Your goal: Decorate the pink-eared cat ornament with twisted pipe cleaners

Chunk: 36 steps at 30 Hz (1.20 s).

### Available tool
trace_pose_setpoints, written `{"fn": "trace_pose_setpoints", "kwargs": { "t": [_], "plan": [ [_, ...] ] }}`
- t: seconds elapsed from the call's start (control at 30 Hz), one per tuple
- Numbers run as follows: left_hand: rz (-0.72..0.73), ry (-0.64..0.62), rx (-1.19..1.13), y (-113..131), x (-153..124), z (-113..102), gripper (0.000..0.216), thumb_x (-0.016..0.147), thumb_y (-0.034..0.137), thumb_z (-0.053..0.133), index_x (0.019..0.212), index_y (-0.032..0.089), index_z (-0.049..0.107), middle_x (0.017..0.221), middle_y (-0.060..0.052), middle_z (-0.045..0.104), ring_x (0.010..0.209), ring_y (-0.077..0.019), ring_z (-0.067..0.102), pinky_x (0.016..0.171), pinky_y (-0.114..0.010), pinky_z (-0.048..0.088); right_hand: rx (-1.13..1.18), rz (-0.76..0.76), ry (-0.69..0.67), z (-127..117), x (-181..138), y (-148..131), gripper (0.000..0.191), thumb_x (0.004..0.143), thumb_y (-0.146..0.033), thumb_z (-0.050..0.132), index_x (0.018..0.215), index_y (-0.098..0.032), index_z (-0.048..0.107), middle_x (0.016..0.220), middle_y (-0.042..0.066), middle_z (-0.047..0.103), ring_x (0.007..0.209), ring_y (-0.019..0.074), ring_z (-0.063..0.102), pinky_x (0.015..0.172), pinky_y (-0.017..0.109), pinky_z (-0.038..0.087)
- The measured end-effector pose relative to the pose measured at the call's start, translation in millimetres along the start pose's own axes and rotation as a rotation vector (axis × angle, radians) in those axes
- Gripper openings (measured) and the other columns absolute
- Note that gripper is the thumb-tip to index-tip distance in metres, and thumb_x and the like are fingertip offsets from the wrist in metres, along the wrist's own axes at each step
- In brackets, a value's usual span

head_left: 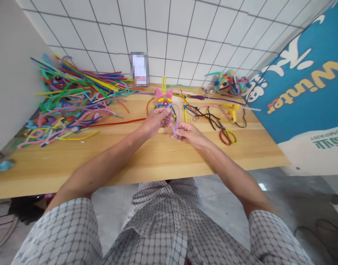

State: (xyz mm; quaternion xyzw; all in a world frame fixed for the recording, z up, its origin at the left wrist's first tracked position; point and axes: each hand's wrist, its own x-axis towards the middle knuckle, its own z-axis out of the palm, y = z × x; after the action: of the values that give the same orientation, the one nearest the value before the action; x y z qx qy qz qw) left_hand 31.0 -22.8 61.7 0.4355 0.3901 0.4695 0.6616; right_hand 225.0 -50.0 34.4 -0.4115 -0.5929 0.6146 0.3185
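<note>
A purple pipe cleaner [178, 112], bent into a loop, is held above the table between my two hands. My left hand [159, 119] pinches it near the top left of the loop. Lower down, my right hand [187, 132] grips the part where its ends come together. Just behind my left hand lies a small colourful craft figure [164, 98] with pink ears, yellow eye shapes and a yellow loop [164, 84] on top. My fingers partly cover its lower edge.
Heaped pipe cleaners [83, 88] fill the table's left. A phone [139, 69] leans on the tiled wall. To the right lie scissors [226, 136], a yellow glue gun [231, 111], black pipe cleaners [210, 117] and another colourful craft piece [226, 82]. A blue banner [301, 73] stands beside the table.
</note>
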Motion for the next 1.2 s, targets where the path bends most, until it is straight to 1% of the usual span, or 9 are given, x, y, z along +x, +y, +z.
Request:
{"fn": "trace_pose_setpoints", "kwargs": {
  "t": [0.13, 0.3, 0.5, 0.63, 0.7, 0.83, 0.9, 1.03, 1.2],
  "plan": [
    [0.093, 0.03, 0.114, -8, 2, 1, 0.024, 0.096, 0.031, 0.074, 0.083, 0.013, 0.066, 0.067, 0.0, 0.069, 0.046, -0.0077, 0.063, 0.045, -0.017, 0.045, 0.018, -0.017, -0.048, 3, -1, 0, 0.035, 0.077, -0.045, 0.082, 0.093, -0.018, 0.069, 0.086, 0.005, 0.08, 0.06, 0.0103, 0.059, 0.056, 0.023, 0.04],
    [0.266, 0.085, 0.243, -14, 4, -1, 0.026, 0.097, 0.03, 0.071, 0.076, 0.015, 0.068, 0.064, 0.0, 0.069, 0.05, -0.0088, 0.063, 0.048, -0.018, 0.044, 0.052, 0.007, -0.042, 4, 0, -4, 0.035, 0.076, -0.046, 0.083, 0.096, -0.017, 0.075, 0.087, 0.005, 0.08, 0.062, 0.0097, 0.057, 0.057, 0.023, 0.039],
    [0.416, 0.124, 0.456, -19, -1, -1, 0.03, 0.094, 0.026, 0.067, 0.066, 0.016, 0.067, 0.067, 0.0, 0.069, 0.06, -0.0097, 0.058, 0.059, -0.021, 0.045, -0.045, 0.014, -0.068, 4, 11, -2, 0.034, 0.077, -0.048, 0.082, 0.089, -0.017, 0.078, 0.087, 0.006, 0.079, 0.065, 0.0112, 0.059, 0.057, 0.024, 0.039],
    [0.29, 0.048, 0.385, -23, -7, 4, 0.03, 0.094, 0.03, 0.066, 0.067, 0.016, 0.063, 0.061, 0.003, 0.06, 0.052, -0.0077, 0.048, 0.054, -0.021, 0.039, -0.084, 0.023, -0.071, -6, 11, 2, 0.037, 0.076, -0.052, 0.083, 0.088, -0.017, 0.078, 0.083, 0.005, 0.077, 0.067, 0.0127, 0.062, 0.06, 0.025, 0.042],
    [0.205, 0.007, 0.351, -24, -10, 6, 0.034, 0.097, 0.036, 0.064, 0.069, 0.017, 0.061, 0.057, 0.004, 0.056, 0.047, -0.0069, 0.043, 0.05, -0.021, 0.034, -0.101, 0.005, -0.081, -15, 6, -2, 0.04, 0.073, -0.053, 0.087, 0.089, -0.018, 0.077, 0.088, 0.005, 0.077, 0.075, 0.0146, 0.066, 0.069, 0.027, 0.048],
    [0.091, -0.078, 0.459, -22, -16, 9, 0.039, 0.097, 0.041, 0.064, 0.067, 0.017, 0.059, 0.05, 0.006, 0.045, 0.044, -0.007, 0.037, 0.046, -0.02, 0.028, -0.077, -0.101, -0.085, -34, -4, -18, 0.057, 0.069, -0.062, 0.09, 0.108, -0.023, 0.078, 0.105, 0.005, 0.077, 0.092, 0.0184, 0.068, 0.085, 0.031, 0.053],
    [0.009, -0.136, 0.512, -22, -18, 11, 0.033, 0.097, 0.039, 0.064, 0.072, 0.016, 0.064, 0.05, 0.006, 0.044, 0.043, -0.0078, 0.038, 0.044, -0.02, 0.027, -0.071, -0.117, -0.007, -38, -3, -23, 0.059, 0.072, -0.068, 0.086, 0.108, -0.022, 0.078, 0.095, 0.005, 0.077, 0.083, 0.0171, 0.067, 0.079, 0.03, 0.053],
    [-0.08, -0.216, 0.458, -27, -16, 13, 0.026, 0.096, 0.037, 0.063, 0.083, 0.015, 0.07, 0.052, 0.006, 0.047, 0.043, -0.0087, 0.04, 0.042, -0.02, 0.033, -0.031, -0.086, 0.181, -40, 11, -15, 0.058, 0.073, -0.074, 0.083, 0.086, -0.017, 0.077, 0.067, 0.002, 0.067, 0.059, 0.0122, 0.056, 0.06, 0.027, 0.046],
    [-0.171, -0.279, 0.286, -36, -7, 9, 0.02, 0.094, 0.033, 0.067, 0.087, 0.013, 0.069, 0.057, 0.004, 0.056, 0.042, -0.0067, 0.047, 0.043, -0.018, 0.036, 0.108, -0.068, 0.304, -54, 21, -3, 0.056, 0.066, -0.069, 0.089, 0.084, -0.019, 0.074, 0.062, -0.004, 0.057, 0.048, 0.0074, 0.043, 0.045, 0.023, 0.032]
  ]
}}
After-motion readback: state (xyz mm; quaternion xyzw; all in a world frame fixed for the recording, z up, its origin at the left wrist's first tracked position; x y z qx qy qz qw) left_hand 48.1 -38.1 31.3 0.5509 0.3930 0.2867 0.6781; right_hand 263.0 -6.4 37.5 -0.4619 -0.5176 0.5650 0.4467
